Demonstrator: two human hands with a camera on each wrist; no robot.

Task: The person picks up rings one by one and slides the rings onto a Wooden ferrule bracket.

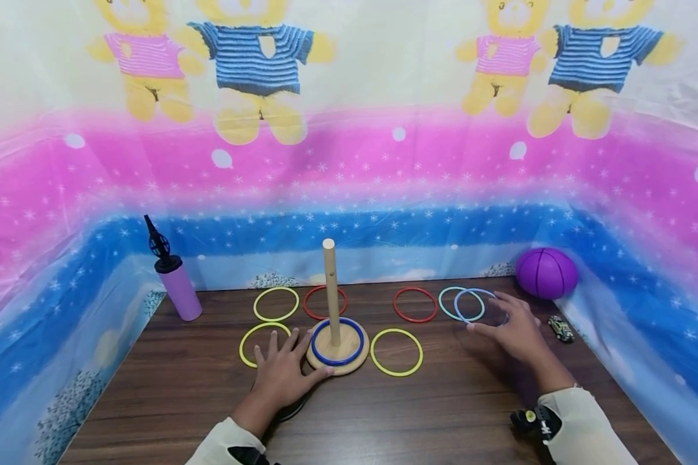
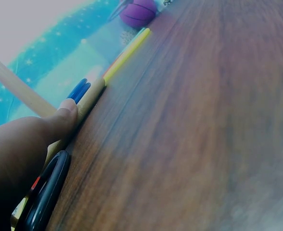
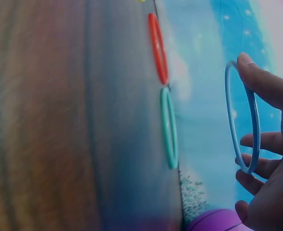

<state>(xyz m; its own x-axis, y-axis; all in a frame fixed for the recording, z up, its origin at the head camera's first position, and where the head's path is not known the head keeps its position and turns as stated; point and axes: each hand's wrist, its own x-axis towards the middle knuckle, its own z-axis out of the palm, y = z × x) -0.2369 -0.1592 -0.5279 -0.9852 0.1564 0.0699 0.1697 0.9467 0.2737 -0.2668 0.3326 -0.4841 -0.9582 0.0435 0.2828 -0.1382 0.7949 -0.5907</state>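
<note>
A wooden peg stand (image 1: 331, 290) rises from a round base, with blue rings (image 1: 360, 345) lying around the foot of its peg. My left hand (image 1: 285, 371), fingers spread, rests at the left of the base; its thumb (image 2: 64, 113) lies along the base's near edge. Partly hidden under that hand is a black ring (image 2: 45, 192). Over on the right, my right hand (image 1: 518, 329) holds a light blue ring (image 3: 256, 122) between thumb and fingers, raised above the table. In the head view this ring overlaps a mint green ring (image 1: 442, 303) lying on the table.
Yellow rings (image 1: 421, 354) and red rings (image 1: 395, 307) lie around the stand. A purple hand pump (image 1: 179, 294) stands at the back left. At the back right are a purple ball (image 1: 547, 272) and a small toy car (image 1: 561, 329). Printed cloth (image 1: 413, 258) walls the table's back and sides.
</note>
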